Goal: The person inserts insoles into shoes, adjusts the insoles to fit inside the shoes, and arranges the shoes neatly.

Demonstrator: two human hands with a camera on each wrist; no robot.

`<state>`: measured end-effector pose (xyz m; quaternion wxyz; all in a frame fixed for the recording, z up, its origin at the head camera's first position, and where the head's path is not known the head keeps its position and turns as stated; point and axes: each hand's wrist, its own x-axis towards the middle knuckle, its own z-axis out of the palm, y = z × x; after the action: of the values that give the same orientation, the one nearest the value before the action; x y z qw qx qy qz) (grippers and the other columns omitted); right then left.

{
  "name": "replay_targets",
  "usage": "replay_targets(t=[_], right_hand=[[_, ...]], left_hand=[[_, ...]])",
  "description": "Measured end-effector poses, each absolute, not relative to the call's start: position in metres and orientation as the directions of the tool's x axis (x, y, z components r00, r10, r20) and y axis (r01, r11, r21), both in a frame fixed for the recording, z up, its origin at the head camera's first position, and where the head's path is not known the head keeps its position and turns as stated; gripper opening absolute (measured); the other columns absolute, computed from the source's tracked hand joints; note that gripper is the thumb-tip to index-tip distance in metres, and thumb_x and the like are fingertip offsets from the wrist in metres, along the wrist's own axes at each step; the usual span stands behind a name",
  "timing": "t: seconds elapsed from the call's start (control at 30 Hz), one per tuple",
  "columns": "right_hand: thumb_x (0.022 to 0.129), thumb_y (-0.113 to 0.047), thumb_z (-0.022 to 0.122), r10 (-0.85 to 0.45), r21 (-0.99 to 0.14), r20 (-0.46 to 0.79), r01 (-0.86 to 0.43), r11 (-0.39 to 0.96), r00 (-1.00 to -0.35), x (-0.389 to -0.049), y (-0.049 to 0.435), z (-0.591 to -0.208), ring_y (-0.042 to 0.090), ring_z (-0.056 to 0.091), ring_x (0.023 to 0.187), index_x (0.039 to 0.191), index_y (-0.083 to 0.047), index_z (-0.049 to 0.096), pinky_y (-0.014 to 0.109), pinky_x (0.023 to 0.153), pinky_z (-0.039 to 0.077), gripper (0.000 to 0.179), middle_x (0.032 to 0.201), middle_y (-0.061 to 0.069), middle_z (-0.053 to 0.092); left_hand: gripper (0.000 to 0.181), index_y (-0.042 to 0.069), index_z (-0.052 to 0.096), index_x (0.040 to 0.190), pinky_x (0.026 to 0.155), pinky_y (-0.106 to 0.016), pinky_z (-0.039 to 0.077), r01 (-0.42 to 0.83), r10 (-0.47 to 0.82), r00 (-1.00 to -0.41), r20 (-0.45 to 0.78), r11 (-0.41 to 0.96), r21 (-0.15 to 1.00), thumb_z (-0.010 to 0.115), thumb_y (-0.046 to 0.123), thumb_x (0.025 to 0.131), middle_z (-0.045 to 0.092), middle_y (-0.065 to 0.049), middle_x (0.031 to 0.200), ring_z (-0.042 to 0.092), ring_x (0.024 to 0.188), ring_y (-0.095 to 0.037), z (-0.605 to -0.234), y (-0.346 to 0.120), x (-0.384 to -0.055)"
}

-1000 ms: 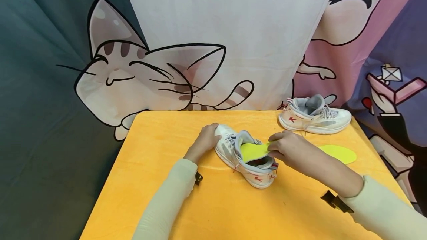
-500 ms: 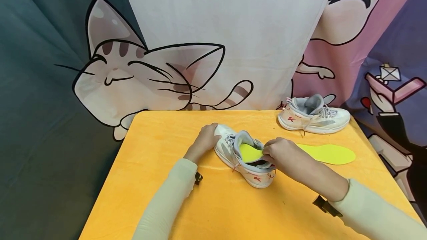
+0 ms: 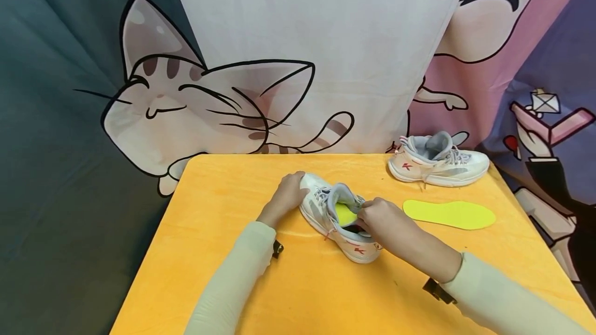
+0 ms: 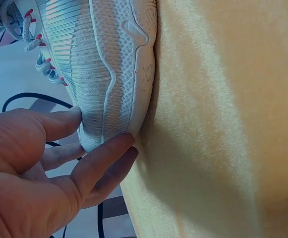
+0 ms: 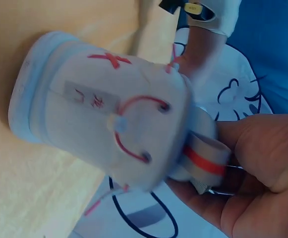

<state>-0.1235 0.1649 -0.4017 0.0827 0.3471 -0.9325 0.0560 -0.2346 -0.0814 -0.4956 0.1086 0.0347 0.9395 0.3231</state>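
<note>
A white sneaker (image 3: 356, 248) with grey lining lies on the table, its toe toward the back left. My left hand (image 3: 286, 195) grips the toe; in the left wrist view the thumb (image 4: 64, 121) presses the upper while fingers touch the sole's edge. Inside the shoe's opening sits a yellow-green insole (image 3: 344, 214), its front part hidden under the tongue. My right hand (image 3: 384, 219) holds the insole's rear end at the opening, its fingertips hidden. The right wrist view shows the heel (image 5: 84, 109) with a red-striped pull tab (image 5: 205, 158) beside that hand.
A matching white sneaker (image 3: 437, 169) stands at the back right of the yellow table (image 3: 223, 185). In front of it a second yellow-green insole (image 3: 451, 214) lies flat. A printed cloth (image 3: 326, 25) hangs behind the table.
My right hand has moved left and slightly down, and the insole has slid deeper into the shoe. More of the insole on the table shows. The left hand stays at the toe.
</note>
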Motion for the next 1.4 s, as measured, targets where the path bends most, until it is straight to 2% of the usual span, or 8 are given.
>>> replay_targets(t=[0.17,0.3,0.53,0.7,0.83,1.1,1.23,1.4], right_hand=[[0.084,-0.016,0.086,-0.607,-0.045,0.201,-0.626,0.778,-0.769,-0.124,0.162,-0.408,0.014,0.061,0.063,0.078,-0.008,0.076,0.026,0.055,0.056,0.015,0.07,0.0,0.068],[0.085,-0.016,0.085,-0.606,-0.076,0.175,-0.624,0.777,-0.776,-0.129,0.157,-0.409,0.01,0.053,0.059,0.073,-0.011,0.072,0.023,0.052,0.048,0.018,0.066,-0.003,0.062],[0.085,-0.027,0.086,-0.567,-0.139,0.022,-0.564,0.814,-0.823,-0.135,0.157,-0.407,0.012,0.046,0.061,0.065,-0.018,0.061,0.023,0.051,0.037,0.033,0.066,-0.006,0.054],[0.087,-0.024,0.084,-0.59,-0.211,-0.033,-0.571,0.793,-0.807,-0.134,0.168,-0.393,0.023,0.067,0.087,0.088,-0.014,0.078,0.036,0.069,0.057,0.012,0.093,-0.002,0.074],[0.087,-0.014,0.083,-0.593,-0.289,-0.062,-0.555,0.78,-0.803,-0.137,0.177,-0.379,0.028,0.072,0.101,0.105,-0.009,0.081,0.046,0.086,0.06,0.019,0.106,0.005,0.077],[0.085,-0.004,0.083,-0.645,-0.339,-0.178,-0.569,0.749,-0.743,-0.149,0.18,-0.37,0.013,0.068,0.085,0.103,-0.008,0.081,0.026,0.068,0.059,0.018,0.102,0.003,0.078],[0.087,-0.005,0.081,-0.653,-0.339,-0.225,-0.57,0.748,-0.723,-0.152,0.176,-0.373,0.007,0.054,0.071,0.09,-0.01,0.078,0.019,0.058,0.048,0.007,0.083,-0.004,0.069],[0.088,-0.006,0.08,-0.653,-0.349,-0.266,-0.561,0.751,-0.709,-0.159,0.171,-0.382,0.009,0.049,0.066,0.083,-0.012,0.075,0.019,0.054,0.043,0.01,0.072,-0.005,0.058]], left_hand=[[0.055,0.005,0.05,0.151,0.117,-0.048,0.042,0.005,0.152,-0.971,-0.186,0.788,0.616,0.067,0.019,0.101,0.056,-0.021,0.146,0.052,0.138,-0.036,-0.495,-0.079,-0.235],[0.054,0.004,0.051,0.15,0.118,-0.048,0.042,-0.005,0.127,-0.976,-0.174,0.794,0.608,0.068,0.019,0.101,0.056,-0.021,0.145,0.052,0.138,-0.036,-0.493,-0.082,-0.234],[0.055,0.004,0.05,0.151,0.117,-0.048,0.042,0.001,0.141,-0.974,-0.176,0.782,0.623,0.068,0.019,0.101,0.056,-0.021,0.146,0.052,0.139,-0.037,-0.495,-0.084,-0.233],[0.055,0.005,0.051,0.151,0.117,-0.049,0.042,-0.011,0.129,-0.976,-0.178,0.781,0.625,0.069,0.018,0.1,0.056,-0.021,0.146,0.052,0.138,-0.037,-0.495,-0.084,-0.232],[0.055,0.004,0.051,0.15,0.117,-0.049,0.042,-0.014,0.124,-0.977,-0.176,0.78,0.625,0.069,0.018,0.1,0.057,-0.022,0.145,0.053,0.137,-0.037,-0.494,-0.085,-0.232],[0.055,0.004,0.051,0.15,0.117,-0.049,0.042,-0.024,0.12,-0.976,-0.183,0.773,0.634,0.069,0.017,0.1,0.057,-0.021,0.145,0.052,0.137,-0.037,-0.495,-0.085,-0.233],[0.055,0.004,0.052,0.15,0.117,-0.049,0.042,-0.024,0.12,-0.976,-0.184,0.773,0.633,0.07,0.018,0.1,0.057,-0.021,0.145,0.052,0.137,-0.037,-0.495,-0.084,-0.233],[0.055,0.004,0.052,0.15,0.117,-0.049,0.042,-0.035,0.113,-0.975,-0.189,0.768,0.639,0.07,0.017,0.1,0.057,-0.021,0.145,0.053,0.137,-0.037,-0.496,-0.083,-0.233]])
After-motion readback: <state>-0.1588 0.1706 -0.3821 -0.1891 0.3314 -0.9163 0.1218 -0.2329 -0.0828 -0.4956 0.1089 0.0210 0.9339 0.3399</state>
